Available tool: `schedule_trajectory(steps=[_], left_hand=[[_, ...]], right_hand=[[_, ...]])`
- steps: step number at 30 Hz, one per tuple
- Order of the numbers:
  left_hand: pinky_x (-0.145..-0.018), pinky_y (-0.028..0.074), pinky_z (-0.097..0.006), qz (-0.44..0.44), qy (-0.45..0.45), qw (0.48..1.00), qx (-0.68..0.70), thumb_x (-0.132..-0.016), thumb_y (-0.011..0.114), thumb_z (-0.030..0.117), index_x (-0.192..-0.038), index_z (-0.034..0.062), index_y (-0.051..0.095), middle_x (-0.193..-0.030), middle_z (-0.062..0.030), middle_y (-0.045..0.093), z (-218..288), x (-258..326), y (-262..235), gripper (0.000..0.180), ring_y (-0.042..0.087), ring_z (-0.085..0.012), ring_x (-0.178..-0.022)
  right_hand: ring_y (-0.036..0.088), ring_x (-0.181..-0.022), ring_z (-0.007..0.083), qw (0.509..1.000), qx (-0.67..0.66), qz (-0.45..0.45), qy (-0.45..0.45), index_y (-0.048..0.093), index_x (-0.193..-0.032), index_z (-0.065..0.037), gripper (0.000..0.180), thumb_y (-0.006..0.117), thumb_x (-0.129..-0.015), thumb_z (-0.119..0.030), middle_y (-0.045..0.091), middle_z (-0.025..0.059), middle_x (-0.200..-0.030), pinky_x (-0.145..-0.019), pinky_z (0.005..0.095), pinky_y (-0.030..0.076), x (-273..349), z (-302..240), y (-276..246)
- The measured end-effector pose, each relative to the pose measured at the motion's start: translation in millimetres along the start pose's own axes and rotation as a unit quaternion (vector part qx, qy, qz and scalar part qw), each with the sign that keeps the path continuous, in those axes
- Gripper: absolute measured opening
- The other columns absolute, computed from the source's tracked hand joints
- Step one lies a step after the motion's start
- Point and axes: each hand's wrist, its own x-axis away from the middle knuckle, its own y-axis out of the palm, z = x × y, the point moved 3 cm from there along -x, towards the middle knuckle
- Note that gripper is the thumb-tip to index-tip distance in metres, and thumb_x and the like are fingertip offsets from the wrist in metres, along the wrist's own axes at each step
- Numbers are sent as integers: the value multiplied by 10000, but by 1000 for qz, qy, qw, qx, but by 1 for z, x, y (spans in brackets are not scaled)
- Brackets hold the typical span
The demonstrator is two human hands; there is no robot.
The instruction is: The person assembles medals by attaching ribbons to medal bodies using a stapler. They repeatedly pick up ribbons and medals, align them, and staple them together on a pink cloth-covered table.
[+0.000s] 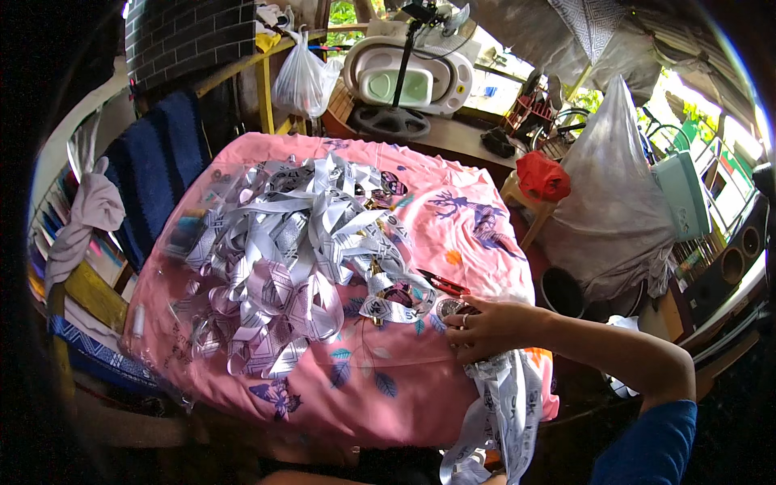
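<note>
My right hand (477, 327), with a ring on one finger, reaches over the near right part of the pink cloth (420, 412). Its fingers are spread, their tips beside or touching a round silvery disc (448, 307). Below it, printed white ribbons (505, 404) hang over the edge. A bit of skin at the lower edge, by the ribbon ends, may be my left hand (495, 479); its fingers are hidden. Red-handled thread snips (443, 282) lie just beyond my right hand. A large tangled heap of printed silver-white ribbons (299, 234) covers the left and middle of the cloth.
Clear plastic (158, 356) lies along the left edge, with a small white spool (138, 320). Behind stand a fan (392, 121) and a baby bathtub (453, 81). To the right are a red bag (542, 176), a big grey plastic sack (602, 210) and a dark bucket (562, 291).
</note>
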Motion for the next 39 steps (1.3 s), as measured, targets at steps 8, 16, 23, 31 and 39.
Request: schedule_trajectory(steps=[8, 16, 23, 31, 39], left_hand=[[-843, 440, -442, 572, 156, 572, -567, -821, 705, 170, -1055, -16, 504, -1081, -203, 466, 178, 230, -144, 360, 509, -368, -986], [-831, 492, -456, 633, 34, 568, -526, -728, 764, 112, -1116, -12, 507, -1043, -210, 536, 208, 240, -230, 482, 596, -384, -958], [-803, 490, -447, 699, 72, 521, -484, -733, 728, 132, -1122, 40, 580, -1049, -166, 577, 204, 227, -264, 427, 607, -384, -936], [-737, 489, -339, 629, 347, 695, -26, -929, 587, 182, -992, 9, 628, -936, -86, 652, 164, 229, -270, 189, 644, -200, -834], [-901, 542, -500, 488, 218, 834, 136, -1000, 344, 450, -1302, 8, 514, -1184, -176, 641, 88, 288, -161, 562, 637, -324, -1073]], right_hand=[[541, -1213, 260, 997, -18, -33, 67, 483, -1248, -322, 378, 522, -893, -200, 466, 62, -1386, -847, 436, 559, 16, -1, -1], [594, -1139, 280, 968, -162, 14, 189, 467, -1372, -358, 544, 525, -887, -118, 521, 62, -1362, -838, 404, 562, 13, -2, -12], [657, -846, 355, 825, -359, 101, 424, 643, -927, -33, 170, 623, -766, -85, 663, 193, -832, -745, 464, 507, -4, 69, 28], [628, -809, 305, 707, -473, 221, 477, 556, -1037, -5, 359, 731, -815, -225, 628, 162, -866, -712, 401, 476, -15, 78, 90], [540, -765, 393, 682, -398, 281, 546, 467, -922, 13, 184, 576, -858, -120, 538, 210, -789, -701, 459, 408, -22, 36, 13]])
